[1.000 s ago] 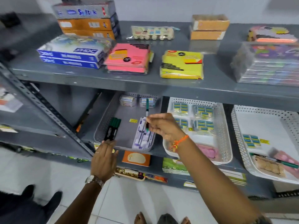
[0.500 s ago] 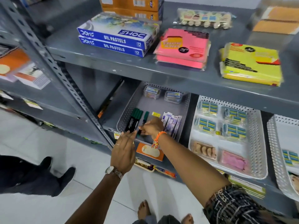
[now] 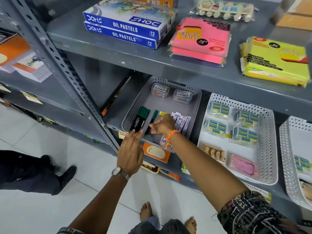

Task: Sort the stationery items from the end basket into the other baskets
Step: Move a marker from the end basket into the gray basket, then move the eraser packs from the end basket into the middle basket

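A grey perforated basket [image 3: 195,98] on the lower shelf holds a bunch of green-capped markers [image 3: 140,119], white sachet packs [image 3: 181,121] and two small clear boxes [image 3: 170,92]. My right hand [image 3: 163,126] is inside the basket, its fingers pinched on a single green marker [image 3: 150,123] that lies just right of the bunch. My left hand [image 3: 130,152] is flat with fingers together, and its fingertips touch the near ends of the marker bunch at the basket's front rim. Right of it stands a white basket [image 3: 270,146] with eraser packs, and a second white basket [image 3: 287,156] shows at the right edge.
The upper shelf carries oil pastel boxes [image 3: 125,30], pink sticky notes [image 3: 201,40] and yellow sticky notes [image 3: 274,62]. A slotted steel upright [image 3: 67,76] crosses left of the grey basket. Another person's dark shoe and trouser leg [image 3: 30,173] are on the tiled floor at left. My bare feet are below.
My right hand brought the green marker down from above the sachets into the grey basket, laying it beside the bunch. My left hand moved up to the markers' ends. The view shifted left.
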